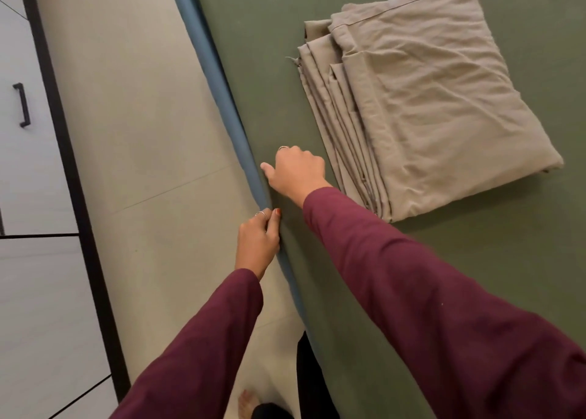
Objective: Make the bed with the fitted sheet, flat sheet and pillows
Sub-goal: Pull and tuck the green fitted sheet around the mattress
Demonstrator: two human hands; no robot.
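Observation:
A dark green fitted sheet (475, 260) covers the top of the mattress, whose blue side (218, 79) shows along the left edge. A folded beige flat sheet (428, 101) lies on the green sheet, upper right. My left hand (258, 244) pinches the green sheet's edge at the mattress side, fingers curled around it. My right hand (296, 171) presses on the green sheet just above, fingers bent, thumb pointing toward the edge, a short way left of the folded sheet. Both arms wear maroon sleeves. No pillows are in view.
A pale tiled floor (142, 133) runs alongside the bed on the left. White cabinet doors with a black handle (22, 104) and dark frame line the far left. My bare foot (247, 402) stands on the floor near the bottom edge.

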